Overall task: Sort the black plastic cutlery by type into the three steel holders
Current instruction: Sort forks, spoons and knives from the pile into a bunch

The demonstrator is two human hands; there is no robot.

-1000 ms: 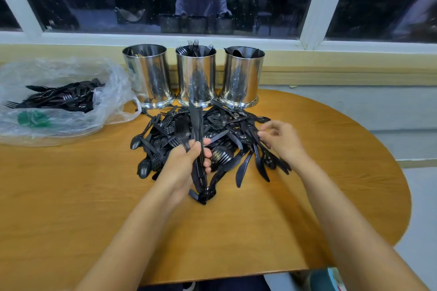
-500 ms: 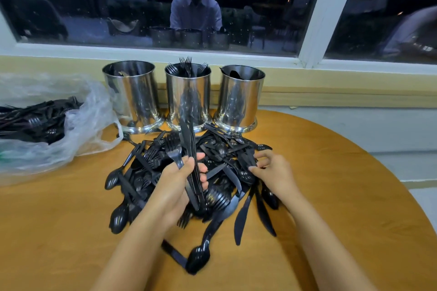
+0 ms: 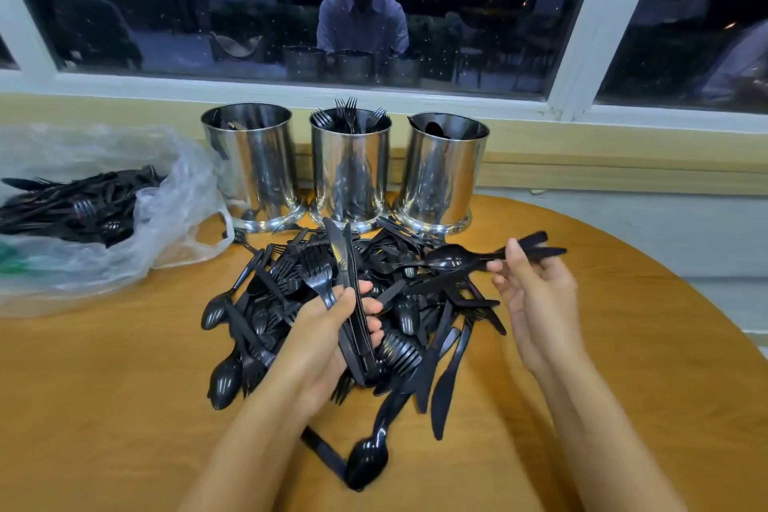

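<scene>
A heap of black plastic cutlery (image 3: 415, 316) lies on the round wooden table (image 3: 124, 387) before three steel holders. The left holder (image 3: 253, 166) shows little inside, the middle holder (image 3: 350, 168) has forks sticking up, and the right holder (image 3: 442, 170) has dark pieces in it. My left hand (image 3: 328, 341) grips a bundle of knives (image 3: 349, 283) upright over the heap, with a fork beside them. My right hand (image 3: 536, 295) pinches the handles of two spoons (image 3: 453, 258), lifted just above the pile's right side.
A clear plastic bag (image 3: 104, 220) with more black cutlery lies at the table's left. A window and its sill run behind the holders. The table's curved edge drops off at the right.
My right hand has risen from the heap with spoons pinched in its fingers and moved right. The left hand still holds its knife bundle. The camera has come closer.
</scene>
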